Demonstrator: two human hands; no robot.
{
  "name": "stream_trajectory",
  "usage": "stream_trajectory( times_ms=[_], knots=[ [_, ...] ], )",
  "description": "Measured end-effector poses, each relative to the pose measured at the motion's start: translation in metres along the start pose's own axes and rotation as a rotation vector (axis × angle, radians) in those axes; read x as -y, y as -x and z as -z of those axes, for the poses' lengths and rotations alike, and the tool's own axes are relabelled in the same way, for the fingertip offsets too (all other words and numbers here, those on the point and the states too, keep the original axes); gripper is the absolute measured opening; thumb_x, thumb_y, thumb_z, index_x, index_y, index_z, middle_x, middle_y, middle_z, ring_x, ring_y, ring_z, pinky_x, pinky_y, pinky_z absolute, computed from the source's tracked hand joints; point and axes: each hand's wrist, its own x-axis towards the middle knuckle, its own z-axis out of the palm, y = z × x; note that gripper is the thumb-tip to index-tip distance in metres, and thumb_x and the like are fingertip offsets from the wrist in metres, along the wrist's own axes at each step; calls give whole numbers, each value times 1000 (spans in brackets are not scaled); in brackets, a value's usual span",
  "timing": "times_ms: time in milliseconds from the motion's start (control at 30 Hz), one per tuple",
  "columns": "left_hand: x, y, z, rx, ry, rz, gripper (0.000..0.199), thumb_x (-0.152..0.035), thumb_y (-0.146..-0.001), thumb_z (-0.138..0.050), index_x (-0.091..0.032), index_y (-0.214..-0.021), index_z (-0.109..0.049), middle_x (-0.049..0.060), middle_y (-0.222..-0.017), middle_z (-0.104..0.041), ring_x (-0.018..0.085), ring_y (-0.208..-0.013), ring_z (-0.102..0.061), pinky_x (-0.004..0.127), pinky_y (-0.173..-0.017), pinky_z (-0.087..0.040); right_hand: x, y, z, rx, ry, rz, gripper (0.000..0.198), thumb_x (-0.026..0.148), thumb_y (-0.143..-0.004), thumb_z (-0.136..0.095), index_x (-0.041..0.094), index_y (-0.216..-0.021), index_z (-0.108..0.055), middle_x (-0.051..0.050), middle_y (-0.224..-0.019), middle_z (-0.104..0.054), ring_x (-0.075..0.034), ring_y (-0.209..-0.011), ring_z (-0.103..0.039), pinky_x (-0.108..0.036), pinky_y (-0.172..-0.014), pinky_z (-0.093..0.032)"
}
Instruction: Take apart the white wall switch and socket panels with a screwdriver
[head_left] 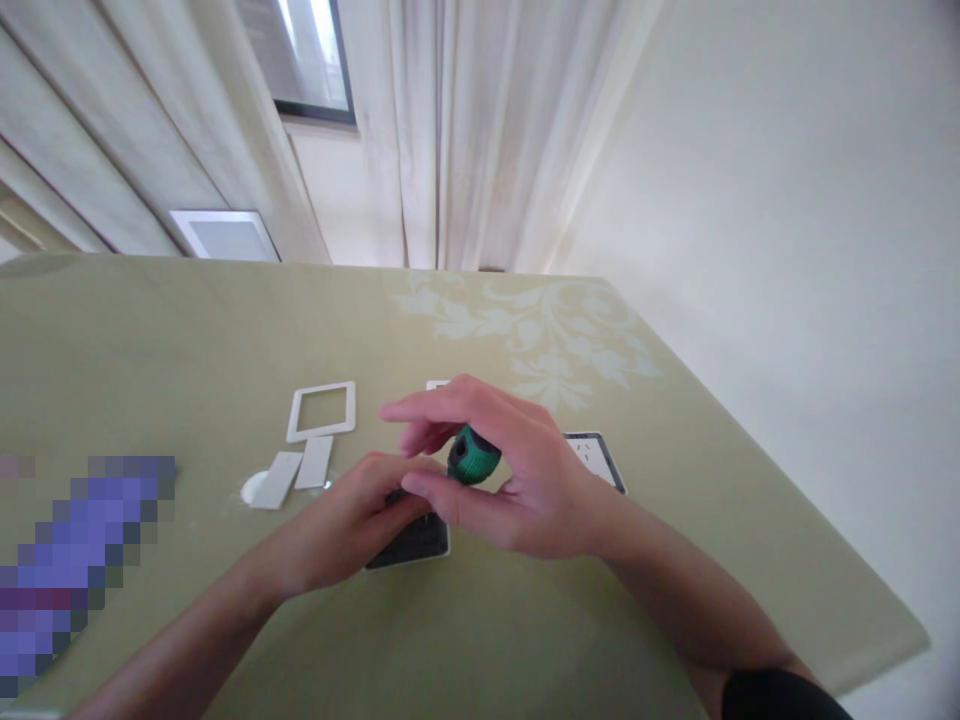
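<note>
My left hand (367, 515) is closed on a dark wall-plate unit with a white rim (420, 543), low over the table in the middle of the view. Its fingertips are hidden behind my right hand. Above the same unit, my right hand (517, 470) curls around a screwdriver with a green and black handle (475, 457), the butt end towards me. The screwdriver's shaft and tip are hidden by the hands.
A white frame (322, 438) and two white cover plates (314, 462) lie to the left. A wall socket (596, 460) lies right of my hands. Behind them, a white piece (436, 384) peeks out. A blurred purple shape (90, 560) is at far left. A wall stands right.
</note>
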Motion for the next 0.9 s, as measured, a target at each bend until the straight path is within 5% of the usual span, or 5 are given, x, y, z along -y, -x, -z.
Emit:
stream_trajectory(
  times_ms=[200,333,467,633,900],
  knots=[
    [4,-5,-9,-262,1,74,7,-28,-92,-74,-21,-93,-72,-1,-89,-77,20,-83,-72,28,-73,-58,-4,2,-2,-33,55,21,45,23,-104,-76,24,-147,-64,-4,-119,-79,-17,-111,-77,-33,-102,-62],
    [9,5,13,-152,-94,107,42,-38,-97,-78,-28,-137,-68,5,-130,-79,27,-114,-75,39,-97,-63,-4,3,-1,-79,73,37,36,21,-107,-73,23,-142,-68,-2,-114,-81,-14,-104,-78,-29,-98,-62],
    [22,26,43,-10,-357,124,47,-41,-99,-78,-35,-146,-70,7,-151,-71,33,-140,-66,49,-119,-53,-2,-1,-6,-173,8,99,41,18,-104,-77,22,-143,-67,-3,-115,-81,-13,-102,-80,-25,-90,-63],
    [24,31,48,134,-306,124,35,-27,-102,-66,-32,-136,-76,5,-135,-80,28,-122,-77,39,-102,-63,-6,-8,-22,-98,-72,114,41,23,-106,-76,22,-144,-64,-4,-118,-81,-12,-104,-79,-27,-96,-63],
    [15,26,37,75,-254,95,29,-21,-102,-52,-25,-112,-79,-1,-112,-84,20,-104,-80,26,-90,-63,-13,-8,-31,-71,-85,111,38,22,-107,-75,19,-143,-65,-5,-116,-82,-13,-107,-79,-27,-98,-62]
  ],
)
